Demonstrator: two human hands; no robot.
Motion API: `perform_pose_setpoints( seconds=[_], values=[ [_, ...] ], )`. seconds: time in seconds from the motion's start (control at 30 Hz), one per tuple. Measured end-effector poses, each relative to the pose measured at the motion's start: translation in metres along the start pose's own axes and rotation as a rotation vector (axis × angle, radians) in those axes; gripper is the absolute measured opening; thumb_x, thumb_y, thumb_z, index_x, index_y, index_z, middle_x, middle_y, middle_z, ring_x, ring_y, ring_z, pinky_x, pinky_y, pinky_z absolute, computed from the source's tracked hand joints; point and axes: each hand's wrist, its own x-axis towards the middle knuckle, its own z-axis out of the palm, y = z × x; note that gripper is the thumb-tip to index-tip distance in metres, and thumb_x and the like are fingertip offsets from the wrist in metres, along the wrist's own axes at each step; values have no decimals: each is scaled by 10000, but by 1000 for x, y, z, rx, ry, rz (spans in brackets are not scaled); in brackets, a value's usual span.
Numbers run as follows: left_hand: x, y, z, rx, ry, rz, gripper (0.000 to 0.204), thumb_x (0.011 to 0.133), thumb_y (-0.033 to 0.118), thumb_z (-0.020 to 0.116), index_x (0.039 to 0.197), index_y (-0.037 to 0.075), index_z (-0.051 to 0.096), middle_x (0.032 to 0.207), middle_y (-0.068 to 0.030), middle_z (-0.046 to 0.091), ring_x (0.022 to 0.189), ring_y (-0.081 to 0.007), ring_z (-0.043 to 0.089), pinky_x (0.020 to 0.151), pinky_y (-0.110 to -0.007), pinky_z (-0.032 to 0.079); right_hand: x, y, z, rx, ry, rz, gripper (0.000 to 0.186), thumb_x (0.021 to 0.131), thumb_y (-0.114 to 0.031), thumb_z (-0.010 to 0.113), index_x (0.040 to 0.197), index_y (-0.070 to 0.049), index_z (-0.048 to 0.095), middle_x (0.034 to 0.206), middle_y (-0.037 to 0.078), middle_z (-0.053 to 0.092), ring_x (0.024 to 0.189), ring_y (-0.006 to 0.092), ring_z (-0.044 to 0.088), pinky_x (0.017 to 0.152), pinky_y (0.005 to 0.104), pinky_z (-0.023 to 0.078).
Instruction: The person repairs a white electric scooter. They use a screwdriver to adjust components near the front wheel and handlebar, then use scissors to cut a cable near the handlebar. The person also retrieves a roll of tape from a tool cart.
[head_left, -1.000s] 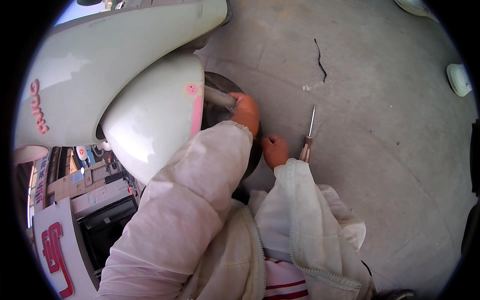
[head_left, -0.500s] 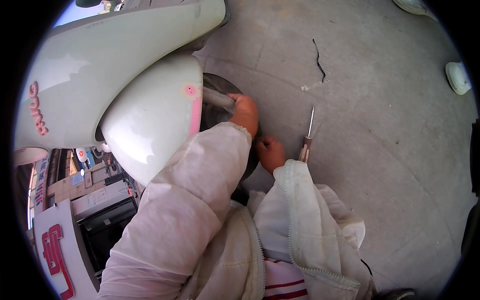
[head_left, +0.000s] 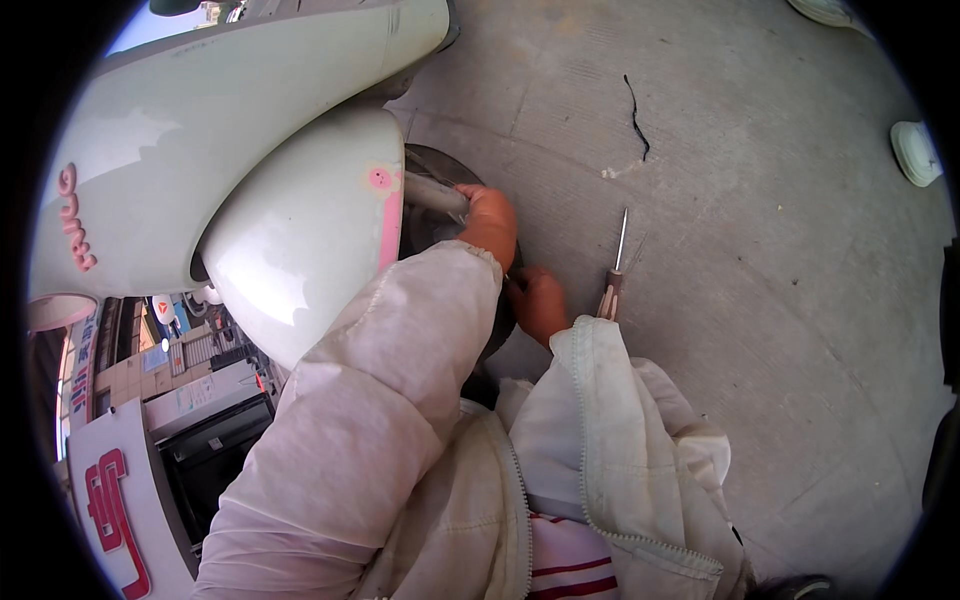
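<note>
The white scooter [head_left: 290,230] has a front mudguard with a pink stripe and small pink flower, over a dark wheel [head_left: 432,158]. My left hand [head_left: 485,220] is closed on the grey fork tube [head_left: 432,192] beside the mudguard. Just below it, my right hand [head_left: 537,305] is at the wheel's rim with curled fingers; their tips and whatever they hold are hidden. A screwdriver [head_left: 621,250] with a brown handle lies on the pavement to the right of my right hand, its metal shaft pointing away from me.
Grey pavement [head_left: 760,250] spreads to the right, with a thin black strip [head_left: 637,120] above the screwdriver. Another person's white shoes [head_left: 915,153] show at the right edge and top right. Shopfront signs [head_left: 110,500] and a dark window appear at the lower left.
My right hand has shifted slightly leftward, closer in to the wheel beneath my left hand. My left hand stays on the tube with only slight movement.
</note>
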Motion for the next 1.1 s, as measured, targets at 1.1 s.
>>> perform_pose_setpoints(
  seconds=[1.1],
  values=[
    [-7, 2, 1, 37, 62, 8, 366, 833, 284, 556, 1164, 132, 592, 1179, -64, 571, 1095, -355, 508, 867, -644, 324, 6, 14, 16, 69, 92, -38, 177, 728, -117, 657, 811, 37, 629, 784, 210, 614, 773, 347, 584, 695, 395, 459]
  ],
)
